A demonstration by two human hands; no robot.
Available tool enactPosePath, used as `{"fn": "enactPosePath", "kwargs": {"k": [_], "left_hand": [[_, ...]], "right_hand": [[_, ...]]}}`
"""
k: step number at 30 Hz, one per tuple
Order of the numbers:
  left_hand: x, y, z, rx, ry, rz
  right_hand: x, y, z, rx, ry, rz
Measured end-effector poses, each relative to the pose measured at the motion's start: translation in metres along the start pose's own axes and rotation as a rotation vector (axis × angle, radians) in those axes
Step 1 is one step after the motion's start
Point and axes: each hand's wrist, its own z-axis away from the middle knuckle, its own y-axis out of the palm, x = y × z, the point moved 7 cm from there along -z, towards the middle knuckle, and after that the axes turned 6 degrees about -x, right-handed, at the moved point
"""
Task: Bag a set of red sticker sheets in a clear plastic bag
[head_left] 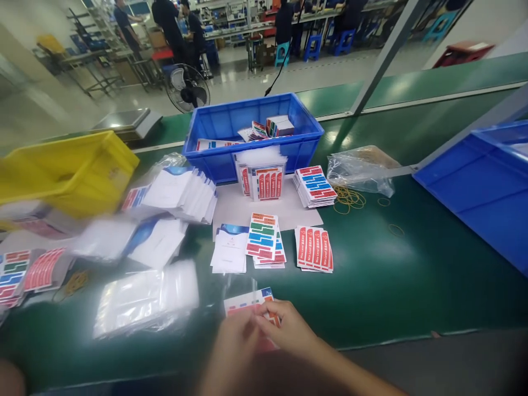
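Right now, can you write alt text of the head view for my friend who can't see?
A person's left hand and right hand meet over printed cards at a green table. Beyond them are card stacks and a blue bin, with a yellow bin at left.

Both hands are bare and ungloved. Right hand: fairly crisp outline, slim fingers and rounded knuckles, running through a smooth, narrower wrist into a long right forearm, uncovered as far as the lower edge of view. Left hand and left forearm: likewise bare, heavily blurred, contours soft, finger detail unreadable.
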Motion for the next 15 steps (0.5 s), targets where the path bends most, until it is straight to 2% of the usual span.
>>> {"fn": "enactPosePath", "kwargs": {"k": [5,10,13,15], "left_hand": [[0.002,0.002,0.000,-0.017,-0.016,0.017],[-0.006,-0.013,0.006,-0.130,-0.024,0.059],[-0.007,-0.017,0.009,-0.170,0.028,-0.105],[-0.008,-0.017,0.010,-0.215,0.116,-0.267]], "right_hand": [[-0.001,0.001,-0.003,-0.001,0.009,0.021],[0.005,0.004,-0.001,0.014,0.002,0.071],[0.010,0.009,0.000,0.049,-0.023,0.114],[0.012,0.011,0.000,0.069,-0.029,0.140]]}}
